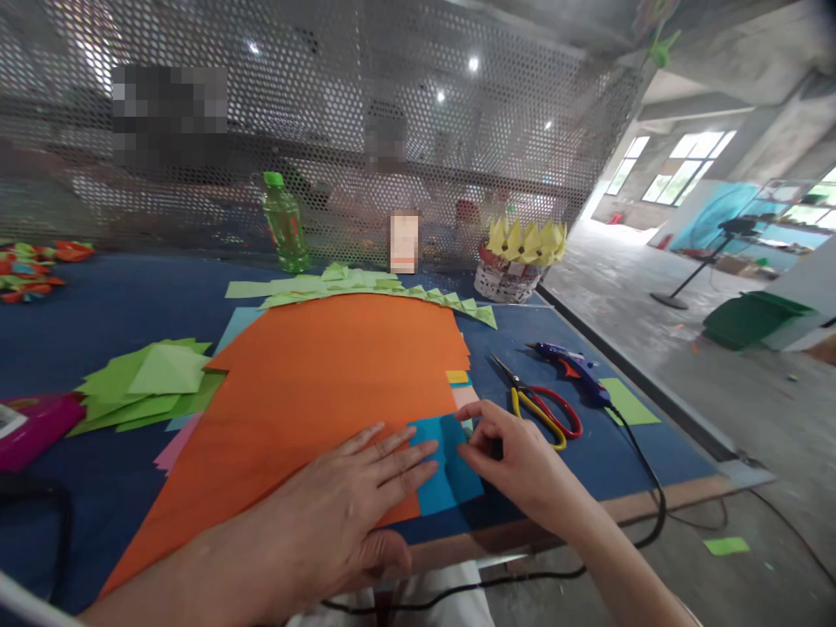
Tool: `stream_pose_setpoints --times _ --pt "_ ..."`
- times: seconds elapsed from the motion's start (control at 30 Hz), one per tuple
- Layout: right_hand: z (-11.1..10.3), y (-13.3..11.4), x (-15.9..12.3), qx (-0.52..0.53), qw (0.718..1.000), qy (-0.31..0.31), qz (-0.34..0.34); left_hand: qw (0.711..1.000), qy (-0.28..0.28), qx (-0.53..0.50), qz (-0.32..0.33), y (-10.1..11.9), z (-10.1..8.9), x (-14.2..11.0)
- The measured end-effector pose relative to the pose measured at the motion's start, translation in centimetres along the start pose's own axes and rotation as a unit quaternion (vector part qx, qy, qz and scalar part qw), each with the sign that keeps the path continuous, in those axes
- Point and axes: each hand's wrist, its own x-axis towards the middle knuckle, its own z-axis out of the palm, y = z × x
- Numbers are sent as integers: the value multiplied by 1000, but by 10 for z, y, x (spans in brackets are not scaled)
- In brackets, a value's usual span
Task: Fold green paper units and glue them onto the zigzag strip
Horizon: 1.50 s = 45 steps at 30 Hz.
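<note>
A small square of blue paper (436, 479) lies over the lower right corner of a large orange paper sheet (333, 366), with a fold line down its middle. My left hand (372, 479) rests flat, fingers stretched out, its fingertips on the blue paper's left part and its palm over the orange sheet. At the blue paper's right edge, my right hand (502, 444) has its fingers curled, thumb and forefinger at the edge. Red-and-yellow-handled scissors (545, 409) lie just beyond my right hand. A blue glue gun (578, 370) is farther right.
Light green paper sheets (163, 374) are piled at left, near a magenta object (39, 431). Folded green strips (366, 283) lie behind the orange sheet. A green bottle (284, 226) and a basket with yellow paper points (513, 270) stand along the perforated screen (444, 113). A black cord (646, 488) crosses the table edge.
</note>
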Motion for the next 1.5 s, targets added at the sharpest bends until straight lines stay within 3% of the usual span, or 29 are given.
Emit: stream_pose_setpoints --times 0.47,1.17,1.27,1.37,1.5 --pt "6 0 -5 -80 996 30 -40 999 25 35 10 -4 8 4" --pt "1 1 -9 -120 990 8 -76 999 36 33 21 3 13 4" --pt "-4 4 -10 -75 995 32 -54 999 15 35 14 4 12 3" --pt "-10 7 -11 35 998 47 -13 999 20 27 14 4 13 2" --pt "-15 5 -9 224 973 13 59 999 39 25 18 4 14 1"
